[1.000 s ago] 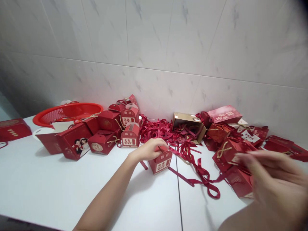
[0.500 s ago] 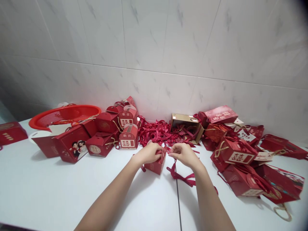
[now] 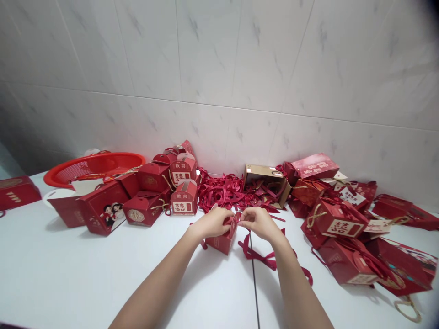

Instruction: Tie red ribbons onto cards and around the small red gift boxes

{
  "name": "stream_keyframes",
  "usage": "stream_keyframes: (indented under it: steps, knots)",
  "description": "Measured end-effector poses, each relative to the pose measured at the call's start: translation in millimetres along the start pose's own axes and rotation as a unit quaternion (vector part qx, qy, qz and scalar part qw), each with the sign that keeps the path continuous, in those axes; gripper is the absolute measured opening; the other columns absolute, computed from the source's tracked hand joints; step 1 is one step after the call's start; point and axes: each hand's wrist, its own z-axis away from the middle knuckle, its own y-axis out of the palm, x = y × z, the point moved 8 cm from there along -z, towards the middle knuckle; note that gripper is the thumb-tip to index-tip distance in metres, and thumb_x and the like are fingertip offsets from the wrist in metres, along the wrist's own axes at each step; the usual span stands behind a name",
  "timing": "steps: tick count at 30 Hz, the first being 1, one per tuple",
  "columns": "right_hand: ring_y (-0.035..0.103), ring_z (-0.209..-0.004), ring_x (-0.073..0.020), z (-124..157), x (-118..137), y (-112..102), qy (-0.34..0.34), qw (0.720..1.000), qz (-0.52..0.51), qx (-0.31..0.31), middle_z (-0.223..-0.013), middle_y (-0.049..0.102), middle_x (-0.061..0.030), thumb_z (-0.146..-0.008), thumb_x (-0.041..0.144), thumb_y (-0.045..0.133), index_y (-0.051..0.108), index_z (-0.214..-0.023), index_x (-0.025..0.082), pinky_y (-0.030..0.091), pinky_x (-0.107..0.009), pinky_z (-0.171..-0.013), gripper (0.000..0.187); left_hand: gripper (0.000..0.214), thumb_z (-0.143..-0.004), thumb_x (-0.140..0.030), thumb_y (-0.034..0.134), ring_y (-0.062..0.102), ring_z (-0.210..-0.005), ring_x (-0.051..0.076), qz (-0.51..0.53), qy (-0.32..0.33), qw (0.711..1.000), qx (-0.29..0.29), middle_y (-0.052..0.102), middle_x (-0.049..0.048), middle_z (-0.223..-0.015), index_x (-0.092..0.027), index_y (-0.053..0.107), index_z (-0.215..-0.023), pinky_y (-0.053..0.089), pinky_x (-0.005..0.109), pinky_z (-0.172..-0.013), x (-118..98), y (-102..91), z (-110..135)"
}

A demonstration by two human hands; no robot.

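Observation:
A small red gift box (image 3: 222,242) sits on the white table in front of me, its top flap standing up. My left hand (image 3: 216,222) is closed over the box from the left, with its fingers at the flap. At the flap's right side, my right hand (image 3: 255,220) pinches close against it, seemingly on the end of a ribbon. A dark red ribbon (image 3: 259,257) trails on the table below my right hand. The fingertips of both hands partly hide the flap and whatever passes through it.
Red gift boxes (image 3: 147,208) and a red plastic basket (image 3: 99,165) stand at the left. Behind my hands lie a heap of red ribbons (image 3: 222,189) and an open cardboard box (image 3: 264,171) on its side. More red boxes (image 3: 343,227) are piled at the right, before the tiled wall (image 3: 219,68).
My right hand has moved slightly left, and its fingertips now meet the box's flap. My left hand keeps its hold on the box. The view has tilted slightly.

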Motion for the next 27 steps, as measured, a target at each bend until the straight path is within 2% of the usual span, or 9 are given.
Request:
stream_keyframes:
  steps: [6,11,14,17,21,24,26,27]
  knots:
    - [0.059,-0.061,-0.016,0,2,3,-0.006,1.0,-0.009,0.007,-0.064,0.067,-0.0026,-0.071,0.036,0.073,0.067,-0.067,0.017,0.044,-0.027,-0.059,0.019,0.017,-0.083,-0.016,0.052,0.062,-0.069,0.018,-0.001,0.001,1.0,-0.013,0.07,0.0022,-0.075,-0.02,0.067,-0.09,0.042,0.024,-0.062,-4,-3.2,3]
    - [0.062,-0.062,-0.0166,-2,0,9,-0.011,1.0,-0.019,0.005,-0.065,0.069,-0.0025,-0.071,0.028,0.071,0.068,-0.07,0.018,0.045,-0.026,-0.058,0.011,0.024,-0.085,-0.014,0.048,0.06,-0.065,0.017,-0.008,0.008,1.0,-0.029,0.069,0.0047,-0.07,-0.017,0.069,-0.073,0.041,0.024,-0.061,-1,-2.3,-1]
    - [0.063,-0.065,-0.0179,-1,2,6,-0.018,1.0,-0.018,-0.001,-0.067,0.071,-0.0035,-0.072,0.026,0.07,0.069,-0.068,0.018,0.047,-0.029,-0.062,0.009,0.025,-0.084,-0.012,0.049,0.062,-0.069,0.018,-0.003,0.009,0.998,-0.054,0.071,0.0056,-0.073,-0.017,0.071,-0.073,0.043,0.025,-0.065,0,-7.5,-3]
    - [0.065,-0.075,-0.0206,1,7,-3,-0.029,0.999,-0.021,-0.037,-0.078,0.073,-0.0064,-0.074,0.029,0.069,0.071,-0.072,0.018,0.049,-0.033,-0.073,0.011,0.027,-0.087,-0.013,0.046,0.064,-0.078,0.019,0.009,0.006,0.995,-0.096,0.073,0.006,-0.084,-0.018,0.072,-0.085,0.047,0.027,-0.072,-6,-19.9,0]
    - [0.066,-0.089,-0.0217,2,15,-7,-0.046,0.994,-0.07,-0.064,-0.1,0.072,-0.0091,-0.077,0.035,0.066,0.071,-0.098,0.018,0.051,-0.033,-0.078,0.027,0.027,-0.09,-0.018,0.046,0.065,-0.091,0.019,0.051,0.022,0.978,-0.199,0.071,0.0065,-0.099,-0.02,0.071,-0.099,0.049,0.03,-0.084,-24,-45.3,14]
    - [0.067,-0.084,-0.0204,5,24,-5,-0.062,0.982,-0.174,-0.051,-0.089,0.074,-0.0068,-0.076,0.039,0.069,0.072,-0.089,0.018,0.052,-0.032,-0.077,0.025,0.021,-0.089,-0.022,0.052,0.065,-0.094,0.02,0.082,0.054,0.953,-0.287,0.069,0.0059,-0.1,-0.022,0.071,-0.097,0.051,0.03,-0.085,-36,-63.3,28]
    - [0.066,-0.077,-0.0187,11,30,-11,-0.06,0.969,-0.229,-0.063,-0.081,0.073,-0.0051,-0.074,0.04,0.072,0.072,-0.081,0.018,0.051,-0.031,-0.073,0.023,0.023,-0.089,-0.026,0.053,0.062,-0.105,0.022,0.058,0.028,0.945,-0.321,0.067,0.0072,-0.11,-0.022,0.067,-0.108,0.048,0.032,-0.093,-33,-69.7,32]
    - [0.065,-0.074,-0.0178,15,33,-16,-0.058,0.967,-0.238,-0.076,-0.079,0.072,-0.0045,-0.074,0.04,0.073,0.071,-0.079,0.018,0.051,-0.03,-0.071,0.022,0.029,-0.089,-0.029,0.054,0.059,-0.111,0.024,0.028,-0.006,0.944,-0.327,0.064,0.0092,-0.117,-0.021,0.062,-0.116,0.046,0.035,-0.097,-27,-70.8,33]
